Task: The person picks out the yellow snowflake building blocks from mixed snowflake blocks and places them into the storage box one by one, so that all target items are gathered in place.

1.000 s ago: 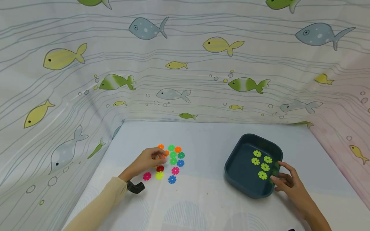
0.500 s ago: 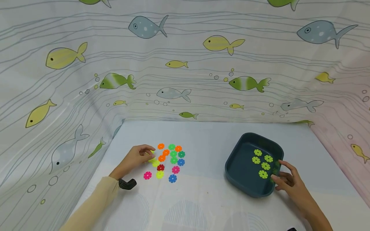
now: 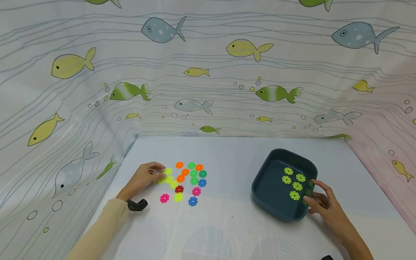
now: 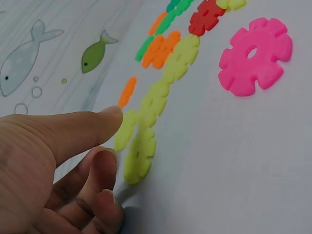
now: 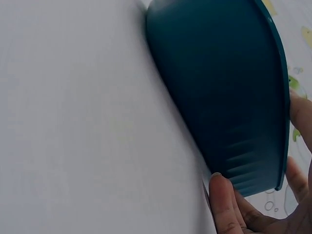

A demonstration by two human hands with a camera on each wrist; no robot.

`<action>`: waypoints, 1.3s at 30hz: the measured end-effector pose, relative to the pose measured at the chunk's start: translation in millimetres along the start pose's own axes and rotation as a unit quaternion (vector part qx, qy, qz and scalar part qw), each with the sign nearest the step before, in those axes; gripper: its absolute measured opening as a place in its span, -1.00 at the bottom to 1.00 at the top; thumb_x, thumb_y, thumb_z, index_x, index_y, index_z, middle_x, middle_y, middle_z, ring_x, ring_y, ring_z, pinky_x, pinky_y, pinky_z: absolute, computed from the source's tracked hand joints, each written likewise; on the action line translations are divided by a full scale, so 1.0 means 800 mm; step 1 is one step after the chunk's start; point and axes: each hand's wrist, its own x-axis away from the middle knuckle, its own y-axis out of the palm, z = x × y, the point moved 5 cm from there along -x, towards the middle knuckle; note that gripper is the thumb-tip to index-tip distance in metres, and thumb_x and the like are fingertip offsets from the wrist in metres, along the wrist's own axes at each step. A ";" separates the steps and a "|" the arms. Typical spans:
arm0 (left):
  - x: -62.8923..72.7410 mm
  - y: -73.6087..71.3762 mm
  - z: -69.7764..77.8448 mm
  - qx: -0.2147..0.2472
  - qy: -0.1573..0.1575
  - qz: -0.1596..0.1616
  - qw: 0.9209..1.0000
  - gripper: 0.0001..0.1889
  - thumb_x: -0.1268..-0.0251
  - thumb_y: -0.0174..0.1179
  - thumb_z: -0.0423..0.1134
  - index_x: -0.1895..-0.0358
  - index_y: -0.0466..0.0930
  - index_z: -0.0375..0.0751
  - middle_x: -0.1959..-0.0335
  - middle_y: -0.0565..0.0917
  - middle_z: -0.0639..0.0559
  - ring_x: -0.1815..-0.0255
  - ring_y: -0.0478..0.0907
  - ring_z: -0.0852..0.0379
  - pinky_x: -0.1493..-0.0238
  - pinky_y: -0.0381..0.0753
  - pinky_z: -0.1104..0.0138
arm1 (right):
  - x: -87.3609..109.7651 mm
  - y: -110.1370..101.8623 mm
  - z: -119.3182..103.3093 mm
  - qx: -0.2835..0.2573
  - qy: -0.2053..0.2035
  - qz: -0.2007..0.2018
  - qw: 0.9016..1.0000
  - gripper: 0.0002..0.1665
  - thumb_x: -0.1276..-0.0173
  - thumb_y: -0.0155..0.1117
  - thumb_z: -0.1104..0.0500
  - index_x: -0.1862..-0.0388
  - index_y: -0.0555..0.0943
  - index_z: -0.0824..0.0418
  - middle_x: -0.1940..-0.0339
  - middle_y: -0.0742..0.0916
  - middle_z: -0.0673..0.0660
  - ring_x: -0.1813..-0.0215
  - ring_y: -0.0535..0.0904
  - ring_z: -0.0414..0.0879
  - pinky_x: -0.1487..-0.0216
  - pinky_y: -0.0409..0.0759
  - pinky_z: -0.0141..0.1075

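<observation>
My left hand point(image 3: 143, 178) is at the left edge of a group of notched plastic snowflake discs on the table. Its fingertips are right at the yellow discs point(image 3: 168, 179). In the left wrist view, thumb and loosely bent fingers stand apart beside a yellow disc point(image 4: 140, 156), with nothing between them. My right hand point(image 3: 328, 207) grips the right side of a dark teal plastic tub point(image 3: 271, 195), its fingers at the rim and lower wall in the right wrist view. Inside the tub lie several yellow discs point(image 3: 297, 186), plus darker green ones point(image 3: 310, 187) along the right wall.
Orange discs point(image 3: 180, 178), light green discs point(image 3: 194, 173), a red disc point(image 3: 179, 189), pink discs point(image 3: 164, 198) and blue discs point(image 3: 193, 201) lie between the left hand and the tub. A fish-print curtain point(image 3: 201, 86) stands around the table point(image 3: 227, 231).
My left hand has moved left off the orange discs, uncovering them and several yellow ones. The right hand and the tub have stayed in place.
</observation>
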 end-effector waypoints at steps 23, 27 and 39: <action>0.003 -0.008 0.002 -0.094 0.022 -0.036 0.995 -0.68 -0.06 0.62 -0.15 0.15 0.76 -0.14 0.36 0.60 0.00 0.32 0.49 0.01 0.31 0.49 0.33 | -0.002 0.000 0.001 -0.003 0.006 -0.006 1.000 -0.06 -0.59 0.20 -0.09 -0.67 -0.17 -0.38 -0.43 0.32 0.46 0.09 0.66 -0.04 0.10 0.65 -0.30; 0.004 -0.008 0.004 -0.102 0.028 -0.030 0.994 -0.71 -0.06 0.61 -0.14 0.20 0.74 -0.11 0.38 0.60 0.02 0.32 0.50 0.01 0.28 0.51 0.30 | -0.002 0.000 0.000 -0.003 0.006 -0.005 1.000 -0.06 -0.59 0.20 -0.10 -0.66 -0.17 -0.38 -0.42 0.33 0.45 0.09 0.66 -0.05 0.10 0.65 -0.31; 0.009 -0.010 0.001 -0.065 0.025 -0.017 0.997 -0.69 -0.13 0.58 -0.16 0.09 0.74 -0.14 0.29 0.63 -0.03 0.34 0.54 0.02 0.41 0.64 0.29 | -0.003 -0.002 0.004 0.002 0.007 -0.004 1.000 -0.05 -0.59 0.20 -0.10 -0.67 -0.17 -0.37 -0.42 0.34 0.45 0.10 0.66 -0.04 0.11 0.64 -0.33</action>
